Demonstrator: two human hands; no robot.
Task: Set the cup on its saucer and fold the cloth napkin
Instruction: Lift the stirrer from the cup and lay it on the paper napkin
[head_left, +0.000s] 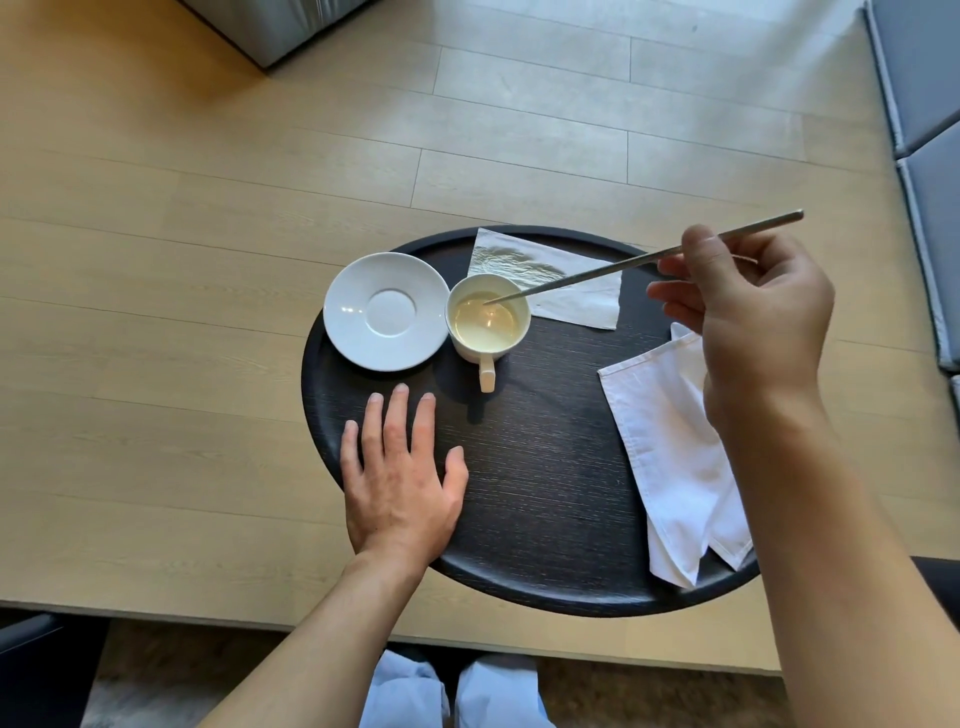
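My right hand (748, 317) pinches a thin metal stick (639, 261) near its top, so the low tip can dip into the pale drink in the cup (487, 318). My left hand (400, 467) holds nothing. It lies flat and open on the near left part of the round dark tray (545, 467), I think to keep it from sliding. The cup sits on the tray, just beside the saucer (385, 310), not on it yet. The saucer hangs a bit over the tray's far left edge. A paper napkin (566, 291) lies behind the cup. The cloth napkin (670, 447) lies loose at the right edge, still to be folded neatly.
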